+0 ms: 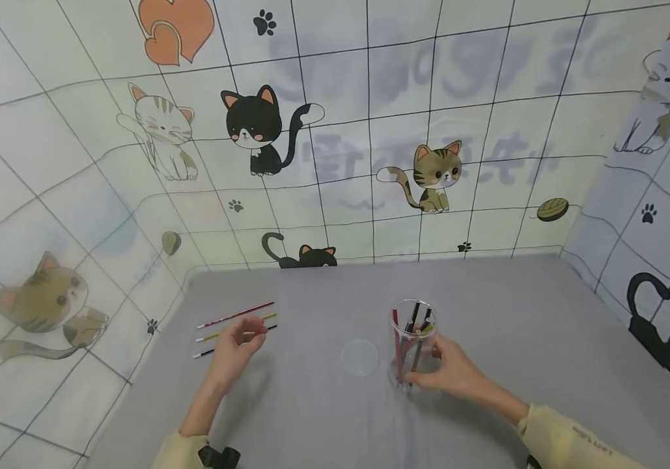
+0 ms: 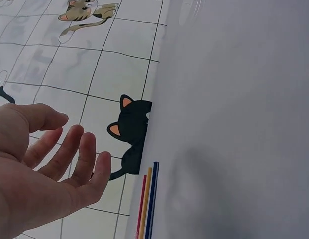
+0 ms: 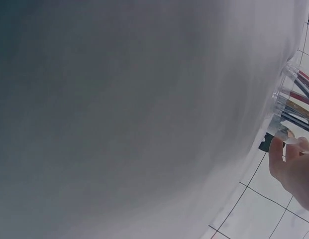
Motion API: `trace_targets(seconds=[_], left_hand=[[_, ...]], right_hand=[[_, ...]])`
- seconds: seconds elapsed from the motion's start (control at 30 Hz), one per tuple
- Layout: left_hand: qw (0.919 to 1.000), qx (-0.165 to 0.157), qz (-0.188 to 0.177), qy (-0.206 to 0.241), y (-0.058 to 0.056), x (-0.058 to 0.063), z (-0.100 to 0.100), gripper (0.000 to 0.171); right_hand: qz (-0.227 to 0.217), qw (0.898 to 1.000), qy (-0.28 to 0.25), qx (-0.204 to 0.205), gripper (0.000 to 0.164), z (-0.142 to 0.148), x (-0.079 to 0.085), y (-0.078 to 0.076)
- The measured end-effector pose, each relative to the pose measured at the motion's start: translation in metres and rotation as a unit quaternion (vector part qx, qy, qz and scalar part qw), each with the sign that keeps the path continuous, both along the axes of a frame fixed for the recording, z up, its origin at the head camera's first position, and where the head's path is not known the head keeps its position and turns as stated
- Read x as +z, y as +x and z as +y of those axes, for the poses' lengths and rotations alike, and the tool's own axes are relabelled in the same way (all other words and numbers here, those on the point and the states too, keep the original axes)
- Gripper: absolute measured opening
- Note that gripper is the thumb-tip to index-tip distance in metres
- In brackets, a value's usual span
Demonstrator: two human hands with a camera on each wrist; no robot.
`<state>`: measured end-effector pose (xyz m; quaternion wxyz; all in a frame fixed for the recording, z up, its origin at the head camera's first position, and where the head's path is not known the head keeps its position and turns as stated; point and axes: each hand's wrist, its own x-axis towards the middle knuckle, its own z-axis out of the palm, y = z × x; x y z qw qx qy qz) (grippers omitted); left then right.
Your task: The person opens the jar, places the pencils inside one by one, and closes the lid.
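My right hand [image 1: 454, 372] grips the side of a clear plastic cup [image 1: 400, 368], thumb in front and fingers behind. Several pencils stand inside the cup, among them a red pencil [image 1: 396, 345] and some dark ones. The right wrist view catches the hand [image 3: 293, 172] and the cup's base [image 3: 281, 97] at its right edge. My left hand [image 1: 237, 346] hovers, fingers loosely bent and holding nothing. Near it lie a red pencil [image 1: 235, 314], a yellow pencil [image 1: 208, 337] and a dark blue pencil [image 2: 153, 199], side by side, partly hidden by the hand in the head view.
A clear round disc [image 1: 361, 357] lies flat on the grey table [image 1: 311, 417], left of the cup. Cloth walls [image 1: 335, 221] printed with cats and grid lines enclose the table at the back and both sides.
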<state>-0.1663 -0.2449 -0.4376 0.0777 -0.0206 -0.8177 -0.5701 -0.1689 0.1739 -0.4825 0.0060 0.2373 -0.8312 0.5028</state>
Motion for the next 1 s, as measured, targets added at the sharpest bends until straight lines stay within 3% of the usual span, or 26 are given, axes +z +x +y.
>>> trace_targets(seconds=[0.13, 0.33, 1.0], left_hand=[[0.9995, 0.021, -0.004, 0.025, -0.009, 0.001, -0.005, 0.024], [0.9979, 0.052, -0.026, 0.028, -0.014, -0.007, -0.012, 0.027], [0.9960, 0.064, -0.009, 0.061, -0.039, -0.034, -0.032, 0.041]], right_hand=[[0.007, 1.000, -0.001, 0.000, 0.058, 0.000, 0.005, -0.003], [0.010, 1.000, -0.001, 0.006, 0.059, 0.000, 0.005, -0.002], [0.006, 1.000, -0.005, 0.002, 0.057, -0.002, 0.006, 0.004]])
